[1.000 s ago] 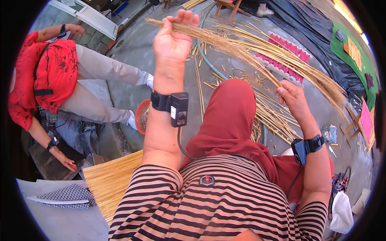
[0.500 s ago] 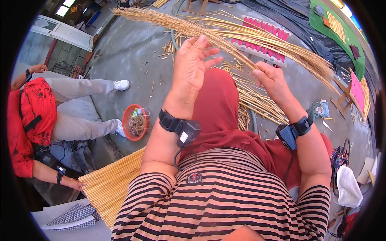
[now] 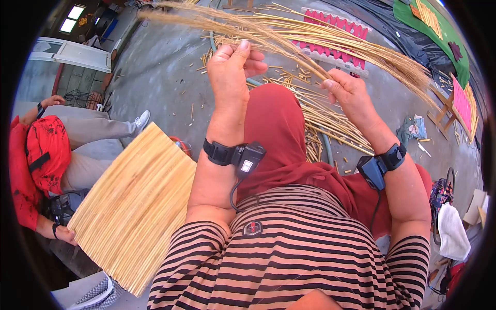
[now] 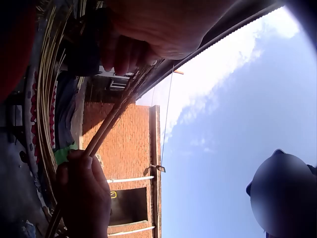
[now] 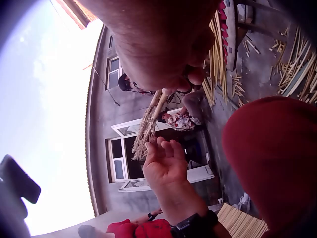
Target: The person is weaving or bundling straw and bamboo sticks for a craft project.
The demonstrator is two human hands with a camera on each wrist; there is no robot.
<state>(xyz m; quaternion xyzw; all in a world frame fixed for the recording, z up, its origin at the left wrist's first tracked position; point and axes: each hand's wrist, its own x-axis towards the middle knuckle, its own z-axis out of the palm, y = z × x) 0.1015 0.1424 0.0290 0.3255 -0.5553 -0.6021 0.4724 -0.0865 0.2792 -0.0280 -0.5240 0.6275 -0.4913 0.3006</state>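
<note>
My right hand (image 3: pixel 349 95) pinches the lower ends of a few dried reed stalks (image 3: pixel 310 66) between thumb and fingers, held up in front of my chest. Their feathery tops fan out toward the upper left in two strands. Just below those tops is my left hand (image 3: pixel 230 77), its thumb up and fingers loosely bent. In the right wrist view, the left hand's fingertips (image 5: pixel 166 145) come right up to the plumes (image 5: pixel 145 131). From the left wrist view, the right hand (image 4: pixel 84 191) grips the stalks where they run bare and brown.
At the left, a person in a red top (image 3: pixel 46 155) holds a flat mat of straw-coloured stalks (image 3: pixel 134 206). Long plumed stalks (image 3: pixel 361 44) lie across a pink-and-white rack (image 3: pixel 336 23). Cut pieces (image 3: pixel 289 77) litter the floor. A white cloth (image 3: pixel 452 232) hangs at the right.
My left hand has come down from the stalks, its fingers now below them. The plumes have spread into two strands. The other person has lifted the mat up beside me.
</note>
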